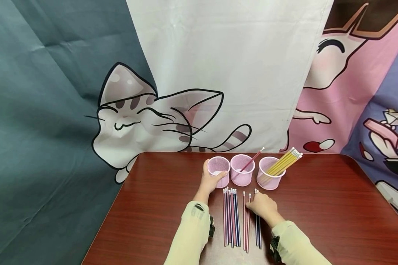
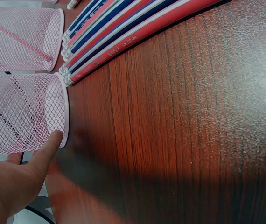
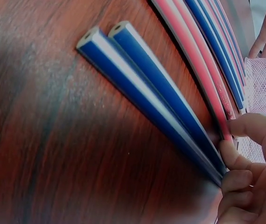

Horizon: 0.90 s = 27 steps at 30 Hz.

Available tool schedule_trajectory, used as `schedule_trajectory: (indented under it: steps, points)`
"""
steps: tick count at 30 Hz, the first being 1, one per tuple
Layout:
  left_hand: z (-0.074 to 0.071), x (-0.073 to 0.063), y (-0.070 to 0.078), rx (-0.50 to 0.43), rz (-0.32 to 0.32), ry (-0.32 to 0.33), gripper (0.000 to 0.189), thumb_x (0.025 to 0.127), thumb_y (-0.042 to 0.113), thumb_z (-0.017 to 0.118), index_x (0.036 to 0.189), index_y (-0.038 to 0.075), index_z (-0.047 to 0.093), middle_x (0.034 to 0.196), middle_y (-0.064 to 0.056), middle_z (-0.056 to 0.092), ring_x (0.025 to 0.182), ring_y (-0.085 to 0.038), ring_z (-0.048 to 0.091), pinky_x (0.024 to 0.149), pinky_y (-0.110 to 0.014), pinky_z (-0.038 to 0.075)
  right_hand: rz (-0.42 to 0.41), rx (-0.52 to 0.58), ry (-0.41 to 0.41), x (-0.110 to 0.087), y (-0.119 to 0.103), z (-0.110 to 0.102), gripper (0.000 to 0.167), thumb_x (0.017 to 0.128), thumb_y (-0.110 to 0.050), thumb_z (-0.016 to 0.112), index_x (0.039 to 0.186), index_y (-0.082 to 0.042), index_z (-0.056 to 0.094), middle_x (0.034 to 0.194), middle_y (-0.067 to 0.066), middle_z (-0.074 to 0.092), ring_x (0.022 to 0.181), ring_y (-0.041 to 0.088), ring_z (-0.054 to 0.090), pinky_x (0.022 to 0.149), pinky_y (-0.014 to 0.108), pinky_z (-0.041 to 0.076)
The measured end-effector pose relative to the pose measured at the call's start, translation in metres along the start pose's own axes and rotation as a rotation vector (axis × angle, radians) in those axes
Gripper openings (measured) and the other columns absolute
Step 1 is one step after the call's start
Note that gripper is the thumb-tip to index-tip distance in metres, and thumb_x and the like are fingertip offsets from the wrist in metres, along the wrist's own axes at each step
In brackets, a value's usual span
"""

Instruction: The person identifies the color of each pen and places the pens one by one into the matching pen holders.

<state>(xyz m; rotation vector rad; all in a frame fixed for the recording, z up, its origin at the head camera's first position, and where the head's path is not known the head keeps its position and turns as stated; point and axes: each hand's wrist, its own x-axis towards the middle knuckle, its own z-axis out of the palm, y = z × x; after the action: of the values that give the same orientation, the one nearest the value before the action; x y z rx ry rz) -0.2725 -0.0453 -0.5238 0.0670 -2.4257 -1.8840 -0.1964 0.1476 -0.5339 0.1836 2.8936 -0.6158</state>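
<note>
1. Right grip (image 1: 263,207) pinches a red pencil (image 1: 248,228) lying on the tabletop (image 1: 159,206); left grip (image 1: 212,179) curls round the left cup (image 1: 223,182).
2. Curled fingers (image 3: 238,179) crowding the blue pencils (image 3: 123,75) could knock them askew.
3. Both pencil kinds: slim, glossy, striped; left cup: round, rimmed, pink mesh; tabletop: woodgrained.

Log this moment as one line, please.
Left hand: grips left cup; right hand: pinches red pencil; middle cup: lone pencil; right cup: yellow pencils; table: loose pencils
</note>
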Motion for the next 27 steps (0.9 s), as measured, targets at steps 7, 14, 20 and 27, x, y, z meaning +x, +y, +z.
schedule_trajectory:
  steps: [7,14,20,27]
  points:
    - [0.0,0.0,0.0,0.006,-0.003,0.006,0.091,0.07,0.023,0.081,0.142,0.015,0.025,0.132,-0.023,0.042,0.117,-0.035,0.045,0.098,-0.047,0.034,0.007,0.008,0.006,-0.001,-0.003,0.001,0.039,0.071,-0.038,0.07,0.076,0.0,0.063,0.083,0.022,0.064,0.074,0.038,0.061,0.055,0.049,0.046]
    - [0.001,0.0,0.001,0.008,-0.019,0.004,0.091,0.071,0.024,0.081,0.142,0.016,0.025,0.133,-0.023,0.041,0.118,-0.035,0.044,0.099,-0.047,0.033,0.022,0.03,0.009,0.0,-0.003,-0.002,0.042,0.071,-0.041,0.069,0.076,0.0,0.062,0.086,0.024,0.064,0.077,0.037,0.062,0.056,0.049,0.046]
    - [0.001,0.0,0.0,0.008,-0.001,0.009,0.089,0.071,0.022,0.081,0.141,0.014,0.026,0.131,-0.022,0.043,0.116,-0.034,0.045,0.098,-0.046,0.034,0.009,0.066,0.021,0.0,-0.004,-0.013,0.034,0.07,-0.04,0.066,0.059,-0.011,0.053,0.072,0.014,0.062,0.067,0.028,0.059,0.055,0.047,0.045]
    - [0.002,0.001,-0.002,0.0,0.029,0.006,0.09,0.071,0.02,0.08,0.141,0.011,0.025,0.131,-0.022,0.044,0.116,-0.034,0.045,0.099,-0.045,0.034,-0.054,0.132,0.047,0.001,-0.011,-0.034,0.033,0.072,-0.035,0.064,0.052,-0.017,0.046,0.052,-0.004,0.045,0.054,0.016,0.044,0.049,0.034,0.036]
